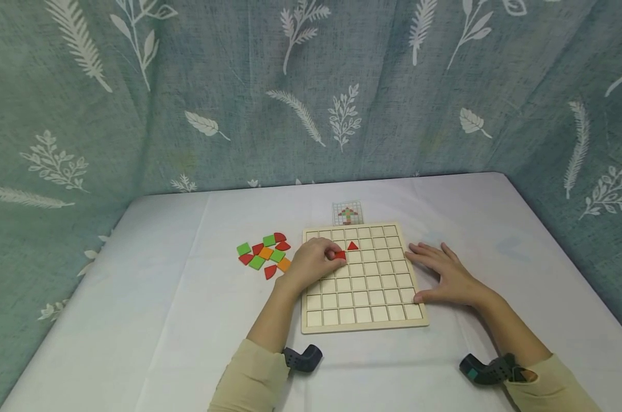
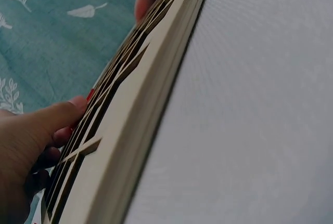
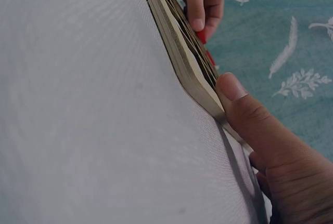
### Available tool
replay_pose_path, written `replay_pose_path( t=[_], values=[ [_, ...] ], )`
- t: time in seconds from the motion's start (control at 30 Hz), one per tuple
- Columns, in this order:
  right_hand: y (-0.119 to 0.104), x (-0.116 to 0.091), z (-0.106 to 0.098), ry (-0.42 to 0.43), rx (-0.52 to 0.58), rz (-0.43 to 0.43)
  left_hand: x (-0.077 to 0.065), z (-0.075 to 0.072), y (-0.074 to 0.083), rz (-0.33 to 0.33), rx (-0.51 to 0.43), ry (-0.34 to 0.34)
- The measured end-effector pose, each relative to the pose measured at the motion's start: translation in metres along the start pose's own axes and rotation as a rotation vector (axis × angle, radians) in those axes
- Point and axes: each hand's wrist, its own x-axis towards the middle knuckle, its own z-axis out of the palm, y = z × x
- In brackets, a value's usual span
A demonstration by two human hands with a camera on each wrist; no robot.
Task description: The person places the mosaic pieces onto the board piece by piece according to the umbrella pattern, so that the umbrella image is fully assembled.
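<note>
A wooden grid board (image 1: pixel 364 328) lies flat on the white table. Over its upper left squares, my left hand (image 1: pixel 311 263) pinches a small red tile (image 1: pixel 340 256) between thumb and fingers; part of the tile is covered. One square to the right sits a red triangle tile (image 1: pixel 353 246). My right hand (image 1: pixel 444 279) rests along the board's right side with fingers spread. In the right wrist view, its thumb (image 3: pixel 255 117) touches the board's edge, and the pinched red tile (image 3: pixel 201 36) shows beyond the frame.
Left of the board lies a loose group of red, green and orange tiles (image 1: pixel 265 253), squares and curved-edged pieces. A small pattern card (image 1: pixel 348 213) with a coloured figure on a grid lies behind the board. A patterned curtain (image 1: pixel 311 103) hangs around the table.
</note>
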Motion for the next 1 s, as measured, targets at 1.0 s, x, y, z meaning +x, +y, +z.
replay_pose_path(
  t=[1.0],
  values=[
    [-0.001,-0.001,0.000,0.001,-0.005,0.003,-0.001,-0.006,-0.009,-0.110,-0.204,0.022]
  ],
)
